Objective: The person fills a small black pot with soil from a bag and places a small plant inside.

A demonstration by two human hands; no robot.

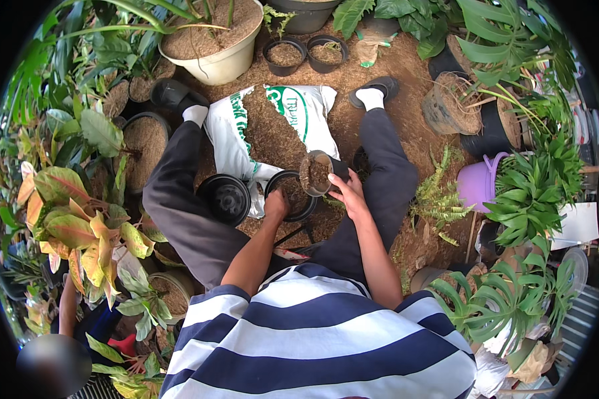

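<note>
My right hand (350,193) holds a small black plastic pot (335,172), tilted to the left, with dark potting mix (311,173) at its mouth. Just below and left of it stands a larger black pot (307,213), partly filled with soil. My left hand (277,203) grips this pot at its left rim; the fingertips are hidden. Farther left, black nursery pots (224,199) are nested together between my legs. Beyond both hands lies a white plastic sack (224,134) with green print, torn open along its top, brown growing medium (269,132) showing inside.
Two small black pots (283,56) and a large cream pot (214,65) stand ahead. A work glove (373,49) lies on the soil. Potted plants crowd both sides, with a fern (442,192) and a purple pot (479,182) at right. Another person (67,304) is at lower left.
</note>
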